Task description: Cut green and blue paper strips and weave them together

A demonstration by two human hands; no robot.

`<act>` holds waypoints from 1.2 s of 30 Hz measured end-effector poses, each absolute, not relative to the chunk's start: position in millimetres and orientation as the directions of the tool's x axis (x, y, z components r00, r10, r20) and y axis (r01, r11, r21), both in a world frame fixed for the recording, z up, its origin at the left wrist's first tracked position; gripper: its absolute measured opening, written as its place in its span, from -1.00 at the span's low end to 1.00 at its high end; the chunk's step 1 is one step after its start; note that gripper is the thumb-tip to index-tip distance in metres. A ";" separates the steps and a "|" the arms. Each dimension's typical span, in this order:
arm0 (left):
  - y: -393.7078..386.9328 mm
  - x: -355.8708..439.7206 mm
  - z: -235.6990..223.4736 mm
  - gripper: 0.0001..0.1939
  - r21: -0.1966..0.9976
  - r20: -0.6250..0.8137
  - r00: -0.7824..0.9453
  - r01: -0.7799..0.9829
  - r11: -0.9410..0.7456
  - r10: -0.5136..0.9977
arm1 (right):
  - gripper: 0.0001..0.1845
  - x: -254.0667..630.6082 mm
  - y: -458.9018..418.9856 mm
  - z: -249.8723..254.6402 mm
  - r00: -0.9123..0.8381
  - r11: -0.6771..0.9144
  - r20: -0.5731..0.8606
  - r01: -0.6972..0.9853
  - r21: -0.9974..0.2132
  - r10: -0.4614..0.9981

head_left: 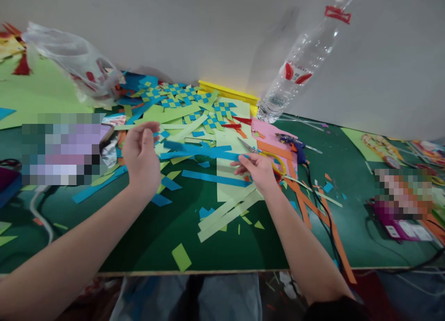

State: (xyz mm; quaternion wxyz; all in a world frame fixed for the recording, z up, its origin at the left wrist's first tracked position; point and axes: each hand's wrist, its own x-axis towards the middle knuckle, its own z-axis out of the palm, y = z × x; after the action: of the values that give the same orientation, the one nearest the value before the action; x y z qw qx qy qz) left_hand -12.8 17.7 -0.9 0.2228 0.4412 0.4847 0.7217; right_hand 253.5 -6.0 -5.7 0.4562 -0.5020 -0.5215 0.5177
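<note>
At mid-frame, keep long blue paper strip [215, 154] straight, pinched in right fingers [244, 162]; unclear, grip of left fingers [136, 133].

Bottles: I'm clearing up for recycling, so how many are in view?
1: a clear bottle by the wall, beyond the right hand. The plastic bag might hide others.

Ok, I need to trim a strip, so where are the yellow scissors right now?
In the head view, the yellow scissors lie right of centre, just beyond the right hand and left of the glue gun.
</note>
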 end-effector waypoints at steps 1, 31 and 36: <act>15.1 -12.6 0.8 -0.81 0.819 0.572 -0.474 0.286 -0.498 0.669 | -0.64 252.5 -7.3 -4.6 -0.133 -0.084 -0.093 0.077 -0.994 0.987; -10.6 34.3 -2.7 -0.66 0.217 0.376 0.746 0.506 -0.835 0.550 | -0.51 335.5 -13.0 -21.9 -0.016 0.082 0.244 0.962 -0.262 0.970; 11.2 53.7 -1.9 -0.73 0.212 0.321 0.779 0.496 -0.842 0.539 | -0.52 334.8 -14.6 -14.7 0.010 0.072 0.251 0.946 -0.315 0.968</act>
State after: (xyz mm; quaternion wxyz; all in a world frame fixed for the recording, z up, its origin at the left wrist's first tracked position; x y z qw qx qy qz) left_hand 53.7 11.2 -1.9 0.0576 0.9413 0.2748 0.1875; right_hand 334.8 -14.6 -14.7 0.2042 -0.6805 -0.7032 0.0267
